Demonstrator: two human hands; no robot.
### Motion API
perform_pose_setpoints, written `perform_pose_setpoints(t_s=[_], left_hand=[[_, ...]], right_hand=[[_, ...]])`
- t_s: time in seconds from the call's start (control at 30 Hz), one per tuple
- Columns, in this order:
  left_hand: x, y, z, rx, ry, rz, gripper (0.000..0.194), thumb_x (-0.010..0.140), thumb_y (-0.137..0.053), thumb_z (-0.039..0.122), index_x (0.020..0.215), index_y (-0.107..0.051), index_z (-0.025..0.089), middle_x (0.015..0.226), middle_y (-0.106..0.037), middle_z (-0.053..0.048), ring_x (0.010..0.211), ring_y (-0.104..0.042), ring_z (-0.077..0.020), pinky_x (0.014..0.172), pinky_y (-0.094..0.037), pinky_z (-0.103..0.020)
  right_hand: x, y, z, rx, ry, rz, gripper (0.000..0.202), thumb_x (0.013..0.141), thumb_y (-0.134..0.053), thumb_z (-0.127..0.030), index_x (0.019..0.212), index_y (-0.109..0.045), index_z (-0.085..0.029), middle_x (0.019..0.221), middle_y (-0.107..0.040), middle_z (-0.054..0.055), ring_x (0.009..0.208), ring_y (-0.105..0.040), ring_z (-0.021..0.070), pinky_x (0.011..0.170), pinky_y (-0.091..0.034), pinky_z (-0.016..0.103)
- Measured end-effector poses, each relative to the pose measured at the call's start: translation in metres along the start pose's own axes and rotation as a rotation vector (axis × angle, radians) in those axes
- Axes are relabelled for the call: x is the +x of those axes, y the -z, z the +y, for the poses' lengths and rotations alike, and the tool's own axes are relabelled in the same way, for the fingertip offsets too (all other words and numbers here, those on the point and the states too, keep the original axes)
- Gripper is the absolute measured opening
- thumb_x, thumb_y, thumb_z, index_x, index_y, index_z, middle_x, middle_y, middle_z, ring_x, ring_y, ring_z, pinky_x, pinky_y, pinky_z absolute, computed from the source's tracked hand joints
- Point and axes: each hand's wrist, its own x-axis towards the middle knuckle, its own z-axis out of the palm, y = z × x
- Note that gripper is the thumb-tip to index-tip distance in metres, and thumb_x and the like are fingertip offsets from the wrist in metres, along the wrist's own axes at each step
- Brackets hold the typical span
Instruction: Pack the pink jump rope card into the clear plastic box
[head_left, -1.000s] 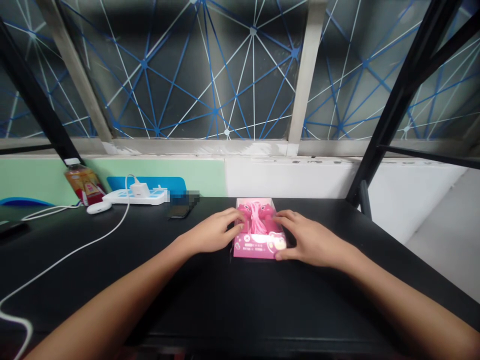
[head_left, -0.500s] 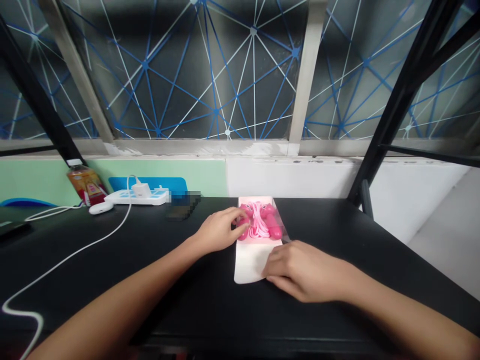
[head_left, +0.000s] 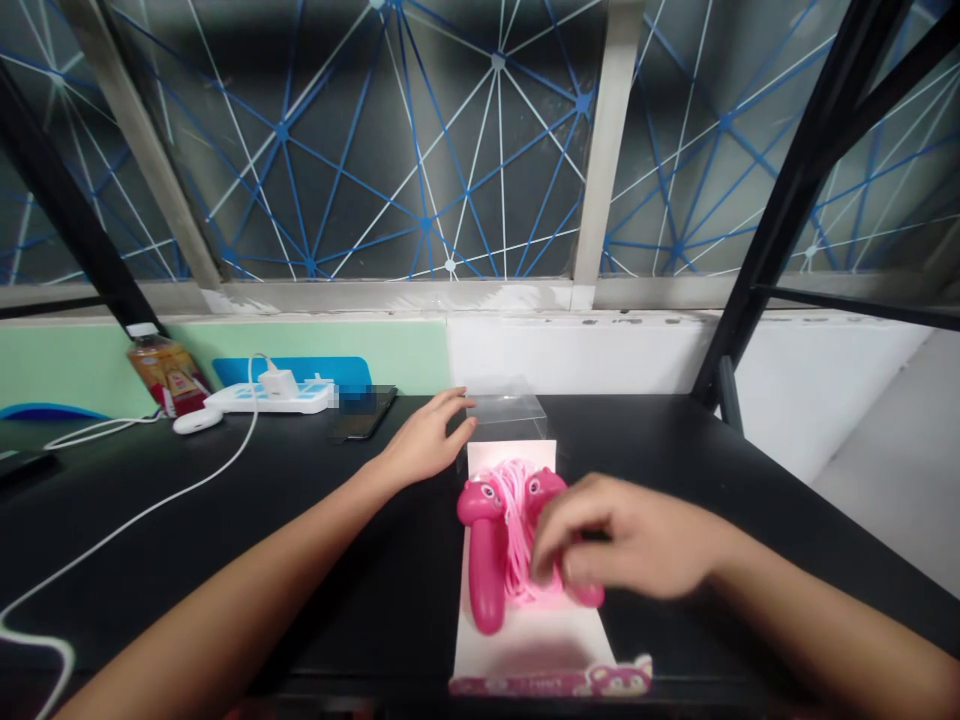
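The right hand, blurred, curls its fingers over the right handle, hiding its middle; whether it grasps or merely hovers, one cannot tell. The card bearing both handles reaches down to the table's front edge, its long axis running front to back. On it the left handle lies lengthwise, just left of the looped cord, with the right hand to the right of both. Farther back, the left hand is loosely spread, fingertips at the left side of the clear cover, near the table's back edge; contact is unclear. The table is black and flat. Toward its back-left corner are a phone, a power strip and a bottle. Beyond stand a low wall and line-patterned windows.
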Motion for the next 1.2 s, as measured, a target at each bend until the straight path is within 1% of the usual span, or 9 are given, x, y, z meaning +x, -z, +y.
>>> perform_pose_setpoints(t_s=[0.07, 0.13, 0.2, 0.33, 0.47, 0.63, 0.83, 1.0, 1.2], left_hand=[[-0.008, 0.015, 0.012, 0.032, -0.054, -0.009, 0.031, 0.093, -0.046, 0.040, 0.108, -0.065, 0.020, 0.111, -0.066, -0.007, 0.094, -0.062, -0.0206, 0.080, -0.047, -0.032], [-0.015, 0.031, 0.028, 0.029, -0.058, -0.205, 0.030, 0.094, -0.047, 0.042, 0.093, -0.067, 0.020, 0.077, -0.067, -0.002, 0.069, -0.060, -0.0159, 0.065, -0.042, -0.027], [-0.021, 0.044, 0.041, 0.011, -0.066, -0.449, 0.030, 0.089, -0.055, 0.047, 0.092, -0.069, 0.021, 0.063, -0.063, 0.002, 0.056, -0.056, -0.0136, 0.055, -0.036, -0.025], [-0.026, 0.051, 0.054, -0.010, -0.036, -0.581, 0.036, 0.081, -0.064, 0.055, 0.095, -0.068, 0.022, 0.061, -0.063, 0.002, 0.053, -0.054, -0.0139, 0.050, -0.030, -0.025], [-0.025, 0.043, 0.047, -0.076, -0.041, -0.583, 0.034, 0.085, -0.061, 0.052, 0.099, -0.066, 0.021, 0.066, -0.064, 0.001, 0.058, -0.056, -0.0146, 0.053, -0.034, -0.024], [-0.022, 0.038, 0.034, -0.149, 0.010, -0.576, 0.039, 0.087, -0.058, 0.054, 0.104, -0.064, 0.020, 0.071, -0.065, 0.000, 0.061, -0.058, -0.0142, 0.057, -0.038, -0.023], [-0.024, 0.044, 0.025, -0.166, 0.009, -0.632, 0.042, 0.079, -0.066, 0.052, 0.109, -0.062, 0.022, 0.081, -0.067, 0.000, 0.069, -0.060, -0.0148, 0.061, -0.042, -0.023], [-0.026, 0.044, 0.026, -0.219, 0.039, -0.620, 0.034, 0.083, -0.065, 0.046, 0.104, -0.061, 0.020, 0.073, -0.066, 0.000, 0.062, -0.061, -0.0143, 0.057, -0.041, -0.023], [-0.026, 0.040, 0.027, -0.132, 0.014, -0.553, 0.031, 0.081, -0.067, 0.045, 0.096, -0.061, 0.020, 0.080, -0.067, -0.001, 0.066, -0.061, -0.0151, 0.057, -0.041, -0.023]], right_hand=[[0.002, 0.005, 0.012, -0.268, -0.094, 0.278, 0.024, 0.096, -0.050, -0.033, 0.102, -0.069, -0.019, 0.096, -0.072, 0.005, 0.086, -0.066, 0.0181, 0.080, -0.051, 0.031], [0.003, 0.007, 0.025, -0.625, -0.181, 0.446, 0.025, 0.092, -0.056, -0.037, 0.107, -0.068, -0.021, 0.103, -0.069, 0.008, 0.095, -0.064, 0.0240, 0.082, -0.050, 0.037], [0.004, 0.007, 0.037, -0.731, -0.232, 0.437, 0.031, 0.090, -0.058, -0.043, 0.112, -0.065, -0.022, 0.102, -0.067, 0.008, 0.092, -0.063, 0.0242, 0.078, -0.050, 0.037], [0.009, 0.003, 0.042, -0.659, -0.226, 0.364, 0.034, 0.088, -0.061, -0.046, 0.113, -0.064, -0.024, 0.102, -0.064, 0.006, 0.085, -0.063, 0.0202, 0.076, -0.050, 0.034], [0.013, 0.002, 0.037, -0.553, -0.173, 0.330, 0.032, 0.085, -0.066, -0.043, 0.112, -0.066, -0.025, 0.105, -0.064, 0.005, 0.090, -0.062, 0.0191, 0.082, -0.048, 0.032], [0.011, 0.006, 0.041, -0.452, -0.246, 0.382, 0.027, 0.091, -0.058, -0.041, 0.105, -0.068, -0.022, 0.087, -0.066, 0.003, 0.068, -0.060, 0.0151, 0.063, -0.046, 0.028], [0.010, 0.006, 0.037, -0.436, -0.269, 0.322, 0.028, 0.086, -0.063, -0.041, 0.107, -0.066, -0.022, 0.086, -0.069, 0.002, 0.070, -0.060, 0.0163, 0.062, -0.044, 0.028], [0.016, 0.003, 0.037, -0.327, -0.335, 0.315, 0.030, 0.090, -0.057, -0.042, 0.108, -0.063, -0.020, 0.075, -0.066, 0.001, 0.060, -0.057, 0.0149, 0.052, -0.040, 0.026], [0.017, 0.002, 0.039, -0.576, -0.268, 0.320, 0.030, 0.094, -0.052, -0.038, 0.117, -0.060, -0.022, 0.104, -0.067, 0.007, 0.085, -0.063, 0.0206, 0.073, -0.049, 0.032]])
